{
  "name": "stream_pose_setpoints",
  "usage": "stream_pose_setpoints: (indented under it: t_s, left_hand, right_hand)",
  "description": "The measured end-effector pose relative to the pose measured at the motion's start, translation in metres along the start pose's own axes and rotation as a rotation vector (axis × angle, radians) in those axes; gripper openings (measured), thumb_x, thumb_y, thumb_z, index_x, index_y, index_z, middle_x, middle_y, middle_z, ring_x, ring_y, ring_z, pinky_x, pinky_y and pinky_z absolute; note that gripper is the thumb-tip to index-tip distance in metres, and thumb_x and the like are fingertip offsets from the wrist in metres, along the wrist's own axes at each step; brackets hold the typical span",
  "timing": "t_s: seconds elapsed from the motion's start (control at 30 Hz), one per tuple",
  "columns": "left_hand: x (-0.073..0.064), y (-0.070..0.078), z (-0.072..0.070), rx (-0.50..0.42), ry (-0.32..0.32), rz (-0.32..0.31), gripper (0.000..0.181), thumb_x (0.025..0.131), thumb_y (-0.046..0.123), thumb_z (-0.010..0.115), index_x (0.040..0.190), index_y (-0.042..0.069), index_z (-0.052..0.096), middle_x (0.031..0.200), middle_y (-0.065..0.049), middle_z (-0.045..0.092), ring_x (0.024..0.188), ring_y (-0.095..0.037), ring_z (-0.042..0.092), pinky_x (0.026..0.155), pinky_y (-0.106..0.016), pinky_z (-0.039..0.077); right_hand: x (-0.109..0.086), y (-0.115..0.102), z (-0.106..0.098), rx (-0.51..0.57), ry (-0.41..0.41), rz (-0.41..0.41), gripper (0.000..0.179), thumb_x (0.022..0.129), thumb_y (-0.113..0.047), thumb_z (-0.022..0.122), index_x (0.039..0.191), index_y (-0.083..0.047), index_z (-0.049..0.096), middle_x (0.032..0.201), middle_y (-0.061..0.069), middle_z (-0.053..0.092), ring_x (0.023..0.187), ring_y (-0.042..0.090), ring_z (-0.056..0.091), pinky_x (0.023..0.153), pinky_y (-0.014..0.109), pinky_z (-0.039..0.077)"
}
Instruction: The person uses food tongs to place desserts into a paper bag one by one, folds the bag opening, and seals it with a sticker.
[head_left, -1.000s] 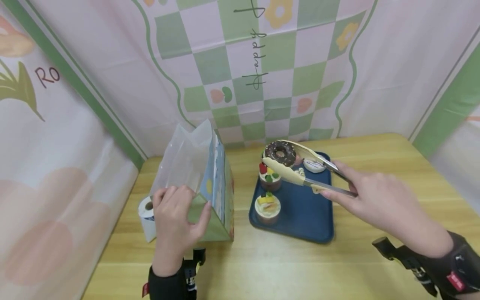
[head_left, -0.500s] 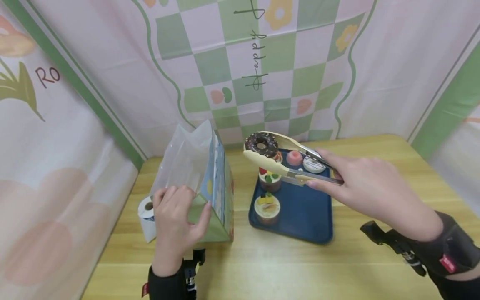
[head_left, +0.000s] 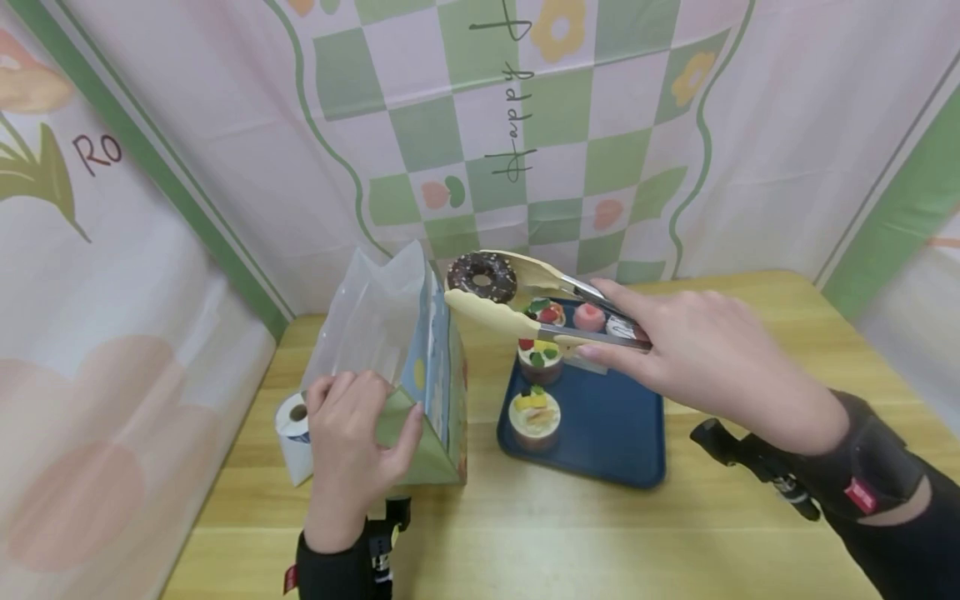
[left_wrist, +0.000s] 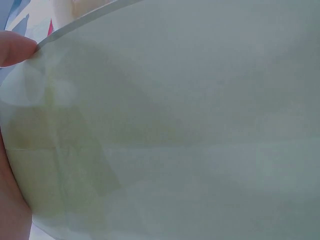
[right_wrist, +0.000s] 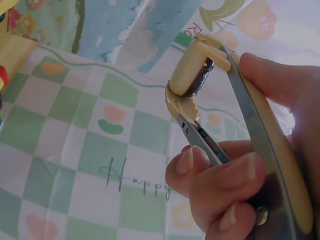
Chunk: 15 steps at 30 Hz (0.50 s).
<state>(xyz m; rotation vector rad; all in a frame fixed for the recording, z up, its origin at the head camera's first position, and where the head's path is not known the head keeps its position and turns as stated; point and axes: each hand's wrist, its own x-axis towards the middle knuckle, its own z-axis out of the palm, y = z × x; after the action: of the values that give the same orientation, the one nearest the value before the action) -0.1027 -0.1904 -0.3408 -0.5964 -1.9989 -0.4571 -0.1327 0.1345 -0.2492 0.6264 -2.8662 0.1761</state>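
R hand (head_left: 697, 358) grips yellow-tipped tongs (head_left: 491, 313), fingers curled round the handles. Tongs pinch a choc donut (head_left: 501, 279) w/ light sprinkles, up in the air just off the far L corner of the blue tray (head_left: 600, 433). R wrist cam: donut on edge, pale base + dark icing visible. L hand (head_left: 356, 429) holds the rim of a paper bag (head_left: 438, 375), fingers hooked over; bag stands L of tray. White paper roll (head_left: 297, 450) farther L of tray, past bag. On tray's L side, near to far: fruit cup (head_left: 535, 417), berry cup (head_left: 540, 360), fruit tart (head_left: 546, 312). Pink sweet (head_left: 589, 317) + white striped piece (head_left: 619, 327), part hidden, at tray's back. Wood-look counter (head_left: 540, 533) under tray; checked cloth (head_left: 555, 167) behind.
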Motion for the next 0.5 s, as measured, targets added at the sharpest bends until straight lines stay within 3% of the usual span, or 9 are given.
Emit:
stream_pose_setpoints:
  t_s: [0.17, 0.37, 0.5]
  left_hand:
    - [0.000, 0.000, 0.000, 0.008, -0.002, -0.002, 0.036, 0.089, 0.038, 0.054, 0.072, 0.006, 0.052, 0.063, -0.003, 0.053, 0.063, -0.020, 0.044, 0.080, -0.043, 0.032]
    - [0.000, 0.000, 0.000, 0.010, -0.003, -0.002, 0.038, 0.091, 0.039, 0.053, 0.072, 0.006, 0.052, 0.064, -0.003, 0.053, 0.064, -0.020, 0.045, 0.079, -0.043, 0.032]
    - [-0.001, 0.000, 0.000, 0.008, -0.006, -0.005, 0.038, 0.091, 0.039, 0.053, 0.072, 0.006, 0.052, 0.064, -0.003, 0.053, 0.064, -0.020, 0.045, 0.080, -0.043, 0.032]
  right_hand:
    - [0.009, -0.009, -0.005, 0.001, -0.004, -0.019, 0.078, 0.087, -0.072, 0.049, 0.147, -0.023, 0.045, 0.056, -0.006, 0.046, 0.051, 0.011, 0.046, 0.049, 0.029, 0.031]
    - [0.020, -0.018, -0.009, 0.043, -0.009, -0.076, 0.078, 0.088, -0.071, 0.049, 0.146, -0.020, 0.047, 0.079, -0.011, 0.069, 0.055, 0.008, 0.049, 0.048, 0.028, 0.032]
    - [0.025, -0.024, -0.009, 0.054, -0.007, -0.091, 0.077, 0.087, -0.072, 0.048, 0.144, -0.021, 0.049, 0.069, -0.012, 0.061, 0.055, 0.009, 0.048, 0.047, 0.028, 0.031]
